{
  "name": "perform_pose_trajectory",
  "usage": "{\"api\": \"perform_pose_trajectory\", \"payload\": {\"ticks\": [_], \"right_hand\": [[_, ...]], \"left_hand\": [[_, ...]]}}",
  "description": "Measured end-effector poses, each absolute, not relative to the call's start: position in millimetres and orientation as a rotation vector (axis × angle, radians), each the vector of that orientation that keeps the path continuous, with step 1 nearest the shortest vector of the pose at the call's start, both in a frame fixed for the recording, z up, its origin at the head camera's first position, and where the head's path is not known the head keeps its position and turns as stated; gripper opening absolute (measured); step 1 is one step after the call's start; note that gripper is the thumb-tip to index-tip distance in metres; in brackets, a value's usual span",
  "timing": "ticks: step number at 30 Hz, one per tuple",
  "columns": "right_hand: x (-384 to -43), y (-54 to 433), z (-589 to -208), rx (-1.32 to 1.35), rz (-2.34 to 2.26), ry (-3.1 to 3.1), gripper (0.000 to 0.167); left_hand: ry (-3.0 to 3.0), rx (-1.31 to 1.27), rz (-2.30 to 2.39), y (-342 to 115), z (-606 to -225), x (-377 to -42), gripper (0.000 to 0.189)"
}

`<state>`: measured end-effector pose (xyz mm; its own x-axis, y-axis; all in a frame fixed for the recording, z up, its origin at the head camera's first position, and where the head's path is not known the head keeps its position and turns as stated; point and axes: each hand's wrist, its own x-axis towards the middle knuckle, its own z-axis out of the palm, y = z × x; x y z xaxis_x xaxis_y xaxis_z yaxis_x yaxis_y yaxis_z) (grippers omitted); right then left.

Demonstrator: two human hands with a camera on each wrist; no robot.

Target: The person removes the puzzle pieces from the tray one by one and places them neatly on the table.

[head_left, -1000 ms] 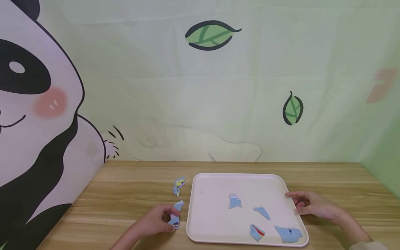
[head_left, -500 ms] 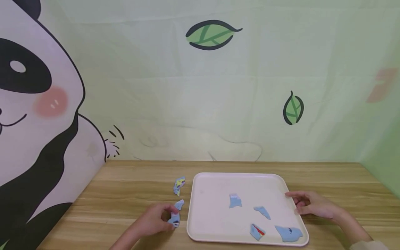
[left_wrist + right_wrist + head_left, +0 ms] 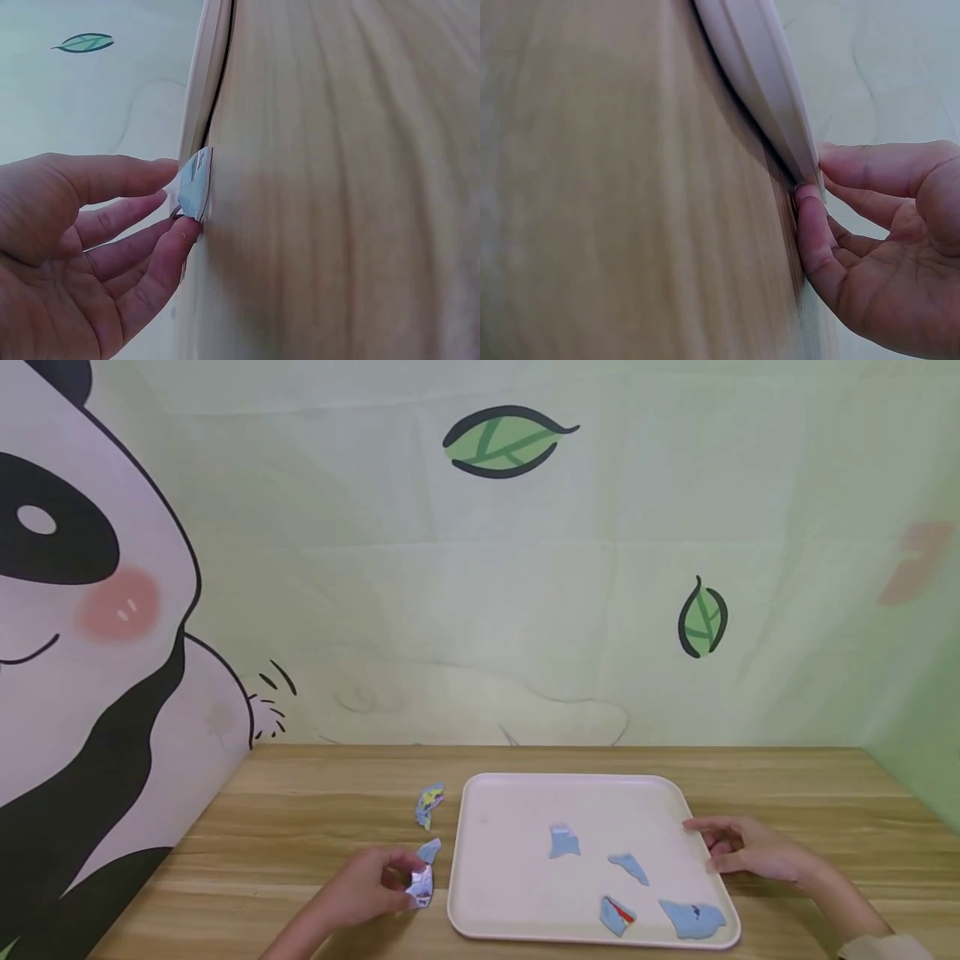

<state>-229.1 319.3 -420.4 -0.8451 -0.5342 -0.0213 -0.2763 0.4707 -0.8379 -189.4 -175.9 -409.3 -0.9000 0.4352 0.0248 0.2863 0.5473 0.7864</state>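
At the tray's left side, my left hand (image 3: 365, 887) pinches a light-blue puzzle piece (image 3: 422, 887) between thumb and fingers. In the left wrist view this puzzle piece (image 3: 196, 184) stands tilted at the tabletop, partly hidden by the fingers. Just behind it lies another blue piece (image 3: 429, 850), and farther back a blue-and-yellow one (image 3: 429, 806). My right hand (image 3: 761, 852) holds the right rim of the white tray (image 3: 517, 893); in the right wrist view the thumb and a finger meet the tray's rim (image 3: 776, 97).
Several pieces lie apart in the tray: a blue one (image 3: 564, 842) near the middle, a narrow one (image 3: 630, 868), one with a red stripe (image 3: 617, 917) and a large one (image 3: 693, 920) at the front right corner. A printed cloth wall (image 3: 375, 610) rises behind the wooden table (image 3: 300, 827).
The piece in my left hand has tipped up, and its face now catches the light. My right hand and the tray have stayed in place.
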Motion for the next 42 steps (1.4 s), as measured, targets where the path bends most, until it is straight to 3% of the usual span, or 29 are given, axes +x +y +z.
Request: {"api": "perform_pose_trajectory", "payload": {"ticks": [18, 42], "right_hand": [[-229.5, 319.9, -421.1, -0.750, -1.336, 2.417, 0.053], [-231.2, 320.3, -421.4, -0.775, -1.320, 2.403, 0.053]], "left_hand": [[2.604, 0.593, 1.382, -172.9, -408.8, -186.3, 0.036], [2.375, 0.704, 1.623, -92.4, -403.7, -185.4, 0.042]]}}
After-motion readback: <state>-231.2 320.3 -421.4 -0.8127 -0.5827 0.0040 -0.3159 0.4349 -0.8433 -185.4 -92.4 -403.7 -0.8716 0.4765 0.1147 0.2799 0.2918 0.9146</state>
